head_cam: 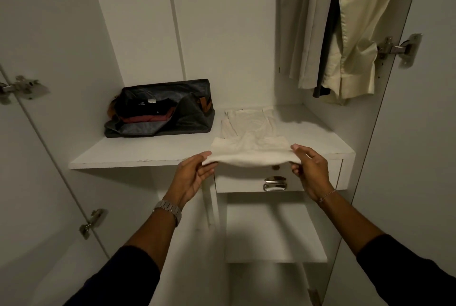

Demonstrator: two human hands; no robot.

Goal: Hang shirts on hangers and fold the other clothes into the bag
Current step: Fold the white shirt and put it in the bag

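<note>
Cream fabric, apparently a pair of trousers (pixel 249 133), is laid on the wardrobe shelf (pixel 138 152) to the right of the bag (pixel 195 118), with its near end folded over at the shelf's front edge. That fold is pinched at its left corner by the left hand (pixel 195 172) and at its right corner by the right hand (pixel 308 167); on both, the thumb is set above the cloth and the fingers are curled beneath it. The near end is lifted slightly and overhangs the drawer (pixel 278 182) below.

Risks are judged as follows. Uneven lift between the two corners would skew the fold, so that the bundle would not sit flat in the bag. A loosened pinch would let the overhanging end slip off the front edge towards the lower shelf (pixel 276 231). The bag is open, with dark and red folded clothes (pixel 148 113) already inside; its flap is slumped inwards and could catch an incoming bundle.

Bare shelf surface is available between the trousers and the bag, and in front of the bag. The right wall and the hanging shirts (pixel 350 34) stand near the trousers' far right side, so room for movement is judged better to the left.
</note>
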